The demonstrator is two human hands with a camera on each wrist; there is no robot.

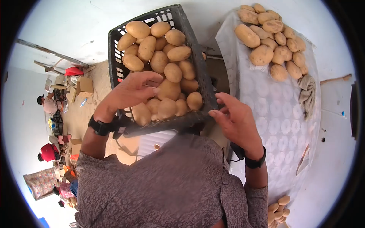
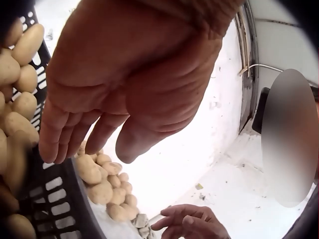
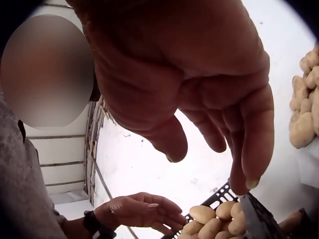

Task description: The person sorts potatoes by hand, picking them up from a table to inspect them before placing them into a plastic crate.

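In the head view a black plastic crate (image 1: 203, 76) full of potatoes (image 1: 158, 60) stands in front of the person. The left hand (image 1: 133, 90) is over the crate's near left part, fingers relaxed and pointing across the potatoes; whether it touches one is unclear. Beside the crate's right rim is the right hand (image 1: 237, 121), fingers loosely bent, holding nothing. The left wrist view has the left hand (image 2: 124, 84) with relaxed fingers by the crate wall (image 2: 60, 199). In the right wrist view the right hand (image 3: 199, 74) hangs with loose fingers near the crate corner (image 3: 249, 214).
On the right, a table with a pale patterned cover (image 1: 273, 114) bears a potato pile (image 1: 279, 45), a crumpled cloth (image 1: 307, 95) and more potatoes (image 1: 279, 211) at its near end. Cardboard boxes (image 1: 84, 86) and other people (image 1: 49, 104) are at the far left.
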